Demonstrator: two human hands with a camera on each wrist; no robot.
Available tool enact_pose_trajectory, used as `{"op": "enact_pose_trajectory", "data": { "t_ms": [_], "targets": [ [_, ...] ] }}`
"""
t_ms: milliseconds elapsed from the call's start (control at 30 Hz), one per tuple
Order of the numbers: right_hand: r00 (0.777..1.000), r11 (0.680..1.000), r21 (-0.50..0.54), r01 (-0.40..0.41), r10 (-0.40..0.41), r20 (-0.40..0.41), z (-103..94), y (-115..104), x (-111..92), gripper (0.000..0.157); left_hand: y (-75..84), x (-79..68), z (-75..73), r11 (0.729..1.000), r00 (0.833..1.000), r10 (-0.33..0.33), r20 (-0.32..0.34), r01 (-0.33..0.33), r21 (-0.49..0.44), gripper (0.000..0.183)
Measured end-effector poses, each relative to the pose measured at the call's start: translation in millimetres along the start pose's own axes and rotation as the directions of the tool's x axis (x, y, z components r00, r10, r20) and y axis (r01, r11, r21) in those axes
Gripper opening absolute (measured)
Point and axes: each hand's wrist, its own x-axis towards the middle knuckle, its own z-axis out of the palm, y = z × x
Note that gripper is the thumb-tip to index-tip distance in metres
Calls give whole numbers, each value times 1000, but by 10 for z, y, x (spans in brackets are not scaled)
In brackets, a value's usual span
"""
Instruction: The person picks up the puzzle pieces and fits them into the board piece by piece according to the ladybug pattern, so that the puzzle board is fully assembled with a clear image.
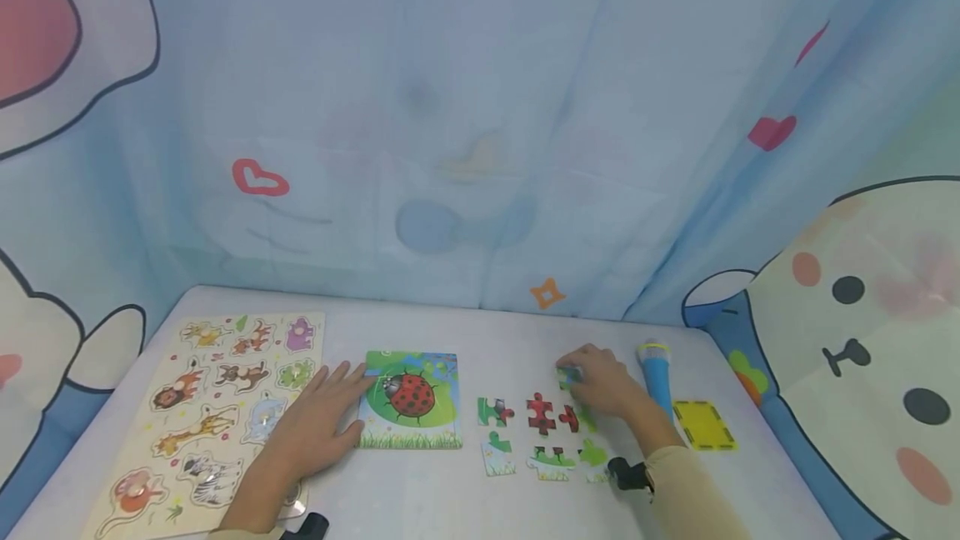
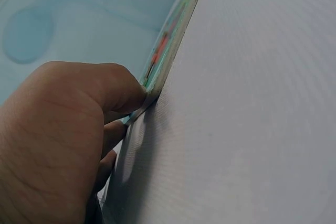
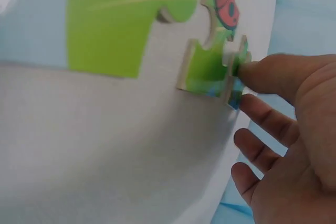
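Observation:
A square ladybug puzzle board (image 1: 411,401) lies mid-table, picture side up. Against its left edge rests my left hand (image 1: 318,419), fingers spread; thumb and fingertips meet the board's rim (image 2: 167,66) in the left wrist view. My right hand (image 1: 606,382) pinches a blue-and-green puzzle piece (image 3: 237,80) between thumb and index finger, its other fingers loosely bent. Close to that piece are a green leaf piece (image 3: 202,69) and a red spotted piece (image 1: 568,417). Loose around them lie a red centre piece (image 1: 540,415), a ladybug-head piece (image 1: 493,412) and several grass pieces (image 1: 551,462).
A wooden animal peg board (image 1: 251,373) covers the left of the table, partly under my left forearm. Beyond my right wrist lie a blue toy microphone (image 1: 657,382) and a yellow square frame (image 1: 705,425). A printed curtain (image 1: 480,107) hangs behind the table.

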Motion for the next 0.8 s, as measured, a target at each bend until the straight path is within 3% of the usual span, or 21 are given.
{"op": "enact_pose_trajectory", "data": {
  "t_ms": [433,800],
  "targets": [
    [999,999,-34,-1,2,47,-102,0,-42,45,-7,30,14,1000,1000,1,-7,-1,7,60],
    [997,993,-92,72,-71,5,-131,-94,-12,38,-7,7,18,1000,1000,-13,-4,13,4,59]
  ]
}}
